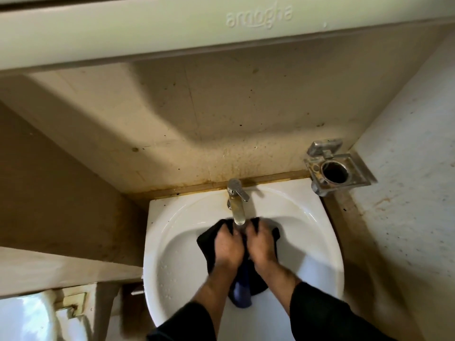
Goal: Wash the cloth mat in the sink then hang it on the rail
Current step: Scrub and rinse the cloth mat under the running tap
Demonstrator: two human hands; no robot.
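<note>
A dark cloth mat (206,239) with a blue part hanging at its lower end lies bunched in the white sink (317,239), right under the tap's spout. My left hand (227,244) grips the cloth on the left of the spout. My right hand (262,242) grips it on the right. Both hands sit close together, fingers curled into the fabric. The metal tap (236,200) stands at the back of the basin, its lever turned to the right. Whether water runs is unclear. No rail is in view.
A metal and glass holder (334,166) is fixed to the wall at the sink's back right. A cream cabinet (221,23) overhangs above. A white toilet tank (27,316) sits at the lower left. Stained tiled walls close in on three sides.
</note>
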